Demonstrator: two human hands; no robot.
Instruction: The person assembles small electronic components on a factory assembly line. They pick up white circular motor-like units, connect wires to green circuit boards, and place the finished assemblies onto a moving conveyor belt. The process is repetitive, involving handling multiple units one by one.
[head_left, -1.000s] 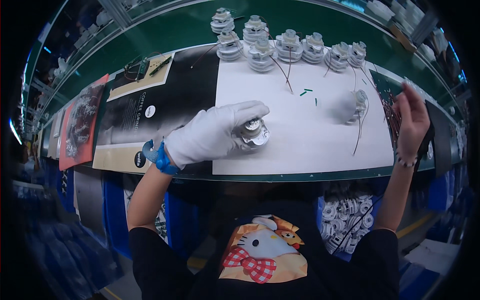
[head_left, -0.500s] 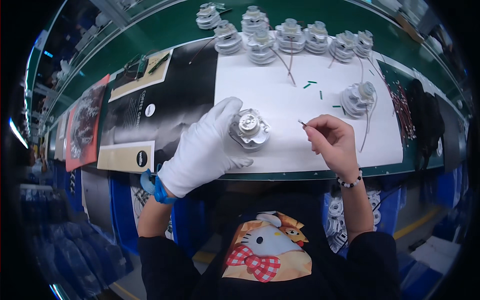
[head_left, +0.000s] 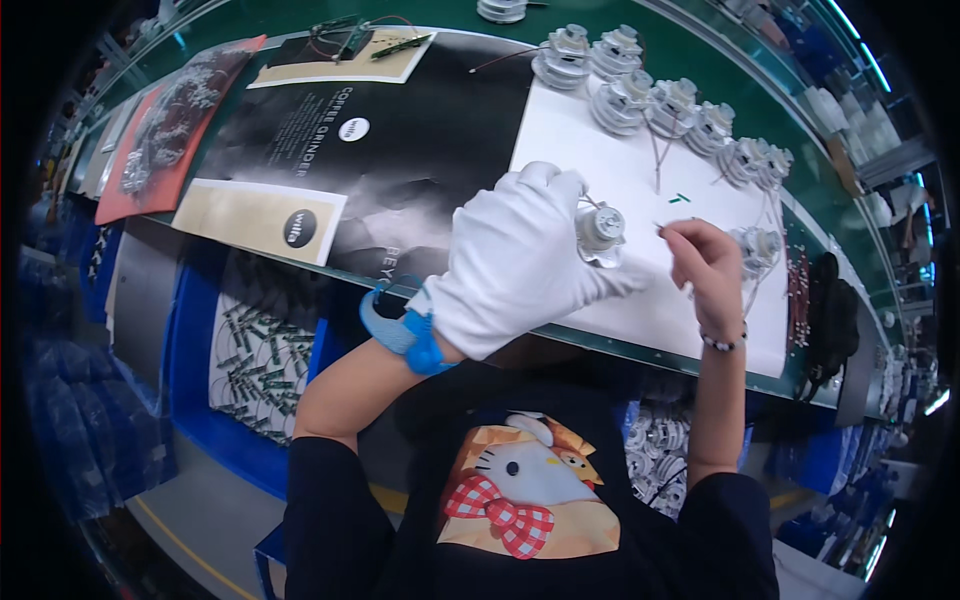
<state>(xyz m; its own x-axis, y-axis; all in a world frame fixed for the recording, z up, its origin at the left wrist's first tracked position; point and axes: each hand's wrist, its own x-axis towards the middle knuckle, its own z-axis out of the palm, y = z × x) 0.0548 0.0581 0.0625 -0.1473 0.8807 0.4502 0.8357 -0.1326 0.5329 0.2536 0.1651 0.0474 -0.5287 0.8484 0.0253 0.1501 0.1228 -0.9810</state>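
My left hand (head_left: 515, 260), in a white glove, curls its fingers around the far side of a round silver-white motor unit (head_left: 601, 228), its thumb stretched out on the near side. The unit's round top faces up, above the white sheet (head_left: 560, 130). To the right of it, my bare right hand (head_left: 708, 270) pinches the small end of a dark wire (head_left: 660, 229) between thumb and forefinger. Just beyond the right hand stands another motor unit (head_left: 758, 246), partly hidden by it. Small green tube pieces (head_left: 680, 198) lie on the sheet beyond the fingertips.
A row of motor units (head_left: 668, 106) with trailing wires stands along the far side. A bundle of red-brown wires (head_left: 797, 290) lies at right. Below the table's front edge, a blue bin (head_left: 187, 370) holds green circuit boards (head_left: 255, 370); silver parts (head_left: 655, 450) fill another.
The whole view has turned, so the table sits slanted and the left bin shows more. Both hands keep their grips; the left hand and its motor unit appear farther right, closer to the right hand.
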